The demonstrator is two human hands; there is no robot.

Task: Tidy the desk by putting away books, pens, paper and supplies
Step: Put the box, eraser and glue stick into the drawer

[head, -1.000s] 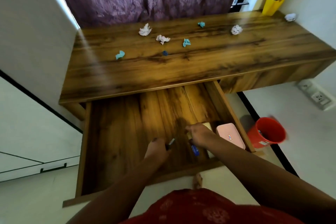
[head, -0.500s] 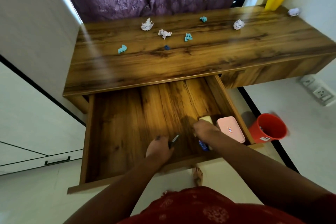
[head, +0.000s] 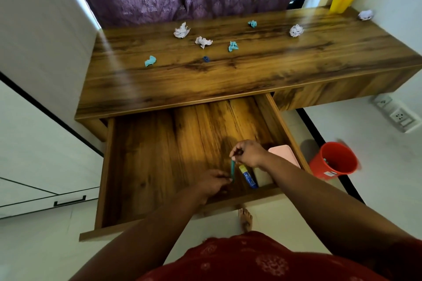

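The desk drawer (head: 146, 166) is pulled out below the wooden desk top (head: 228, 80). Both my hands are inside it near the front right. My right hand (head: 247, 153) pinches the top end of a thin teal pen (head: 232, 170), and my left hand (head: 212, 182) pinches its lower end. Right of the pen lie a blue-and-yellow glue stick (head: 248, 177), a pale block (head: 262, 177) and a pink case (head: 285, 155). Several crumpled white paper balls (head: 181, 31) and teal scraps (head: 150, 61) lie scattered on the desk top, with a small blue item (head: 206, 59) among them.
A yellow pen holder (head: 341, 1) with pens stands at the desk's far right corner. A red bin (head: 334, 161) sits on the floor right of the drawer. Purple curtain behind, white cabinet at left, wall sockets (head: 398, 116) at right. My foot (head: 245, 220) is under the drawer front.
My right hand has let go of the glue stick, which now lies in the drawer, and taken the top end of the teal pen. My left hand moved right to the pen's lower end.
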